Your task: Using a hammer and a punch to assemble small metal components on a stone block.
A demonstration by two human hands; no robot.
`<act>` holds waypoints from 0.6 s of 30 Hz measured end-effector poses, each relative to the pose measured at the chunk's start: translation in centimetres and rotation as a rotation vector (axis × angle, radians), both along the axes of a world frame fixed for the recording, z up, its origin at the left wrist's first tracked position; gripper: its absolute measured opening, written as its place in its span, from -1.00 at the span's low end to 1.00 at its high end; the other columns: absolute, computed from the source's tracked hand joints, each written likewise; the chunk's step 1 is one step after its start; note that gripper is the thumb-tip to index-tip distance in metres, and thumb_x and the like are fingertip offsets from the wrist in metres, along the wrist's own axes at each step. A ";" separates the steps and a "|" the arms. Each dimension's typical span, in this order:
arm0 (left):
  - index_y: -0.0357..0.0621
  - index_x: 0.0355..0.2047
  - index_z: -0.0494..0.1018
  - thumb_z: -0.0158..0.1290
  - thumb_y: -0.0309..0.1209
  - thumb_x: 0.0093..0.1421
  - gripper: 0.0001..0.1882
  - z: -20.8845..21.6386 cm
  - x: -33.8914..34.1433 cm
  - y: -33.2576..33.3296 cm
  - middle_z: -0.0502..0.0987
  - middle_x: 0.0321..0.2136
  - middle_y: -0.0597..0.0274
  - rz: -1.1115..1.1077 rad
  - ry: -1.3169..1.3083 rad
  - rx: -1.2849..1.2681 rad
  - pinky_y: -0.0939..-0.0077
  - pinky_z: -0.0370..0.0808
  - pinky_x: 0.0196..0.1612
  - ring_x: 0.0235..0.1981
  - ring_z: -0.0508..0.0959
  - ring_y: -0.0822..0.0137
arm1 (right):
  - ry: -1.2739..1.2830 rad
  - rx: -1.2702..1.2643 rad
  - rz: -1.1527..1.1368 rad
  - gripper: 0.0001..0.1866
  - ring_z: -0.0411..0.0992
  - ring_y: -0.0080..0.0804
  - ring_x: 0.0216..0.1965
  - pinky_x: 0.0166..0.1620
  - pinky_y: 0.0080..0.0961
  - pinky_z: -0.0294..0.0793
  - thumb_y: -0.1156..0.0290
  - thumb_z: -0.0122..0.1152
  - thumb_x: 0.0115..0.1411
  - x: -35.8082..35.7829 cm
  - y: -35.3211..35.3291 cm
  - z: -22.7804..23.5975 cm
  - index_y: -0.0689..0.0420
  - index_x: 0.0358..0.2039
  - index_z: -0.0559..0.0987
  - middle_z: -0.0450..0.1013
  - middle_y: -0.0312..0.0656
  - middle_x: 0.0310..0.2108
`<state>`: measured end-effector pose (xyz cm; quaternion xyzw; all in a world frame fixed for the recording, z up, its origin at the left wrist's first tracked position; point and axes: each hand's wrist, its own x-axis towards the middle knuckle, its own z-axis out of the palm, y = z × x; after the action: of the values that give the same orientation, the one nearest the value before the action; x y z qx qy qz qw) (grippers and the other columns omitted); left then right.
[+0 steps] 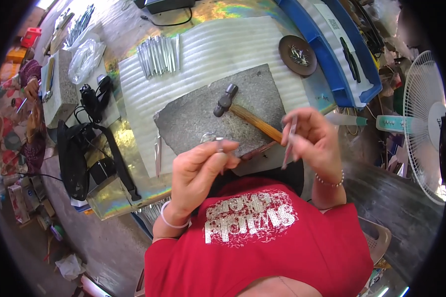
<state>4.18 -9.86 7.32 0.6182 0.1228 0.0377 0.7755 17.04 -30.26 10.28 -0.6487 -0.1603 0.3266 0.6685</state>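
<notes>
My left hand (195, 171) is closed in a pinch over the near edge of a grey stone slab (188, 119). Between thumb and forefinger it has a small shiny metal piece (219, 143), mostly covered by the fingers. To the right, my right hand (316, 141) is raised with a thin silvery metal strip (289, 143) between thumb and fingers. On the slab lies a ball-peen hammer (252, 120), its head away from me and its wooden handle running toward my right hand.
White foam sheeting (238, 39) lies under the slab. Several silvery strips (157, 56) lie on it at far left; a brown dish (284, 51) with small metal pins sits at far right. Beyond are a blue tray (327, 64), a fan (426, 123), black bag (74, 163) and another person's hands (32, 90).
</notes>
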 end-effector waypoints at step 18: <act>-0.28 -0.28 0.39 0.08 -0.60 0.14 -0.86 -1.0 -1.2 -0.6 0.57 -0.48 0.24 0.030 -0.117 0.042 0.74 0.43 -0.43 -0.44 0.54 0.60 | -0.562 -0.030 0.140 -0.88 0.43 -0.56 -0.60 -0.55 -0.65 0.37 0.53 0.25 0.07 -3.4 6.3 0.3 0.26 -0.37 0.51 0.44 -0.22 -0.57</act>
<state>2.95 -10.47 6.36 0.6293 0.0857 0.0882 0.7674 13.64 -23.94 10.58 -0.7108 -0.3789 0.1815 0.5642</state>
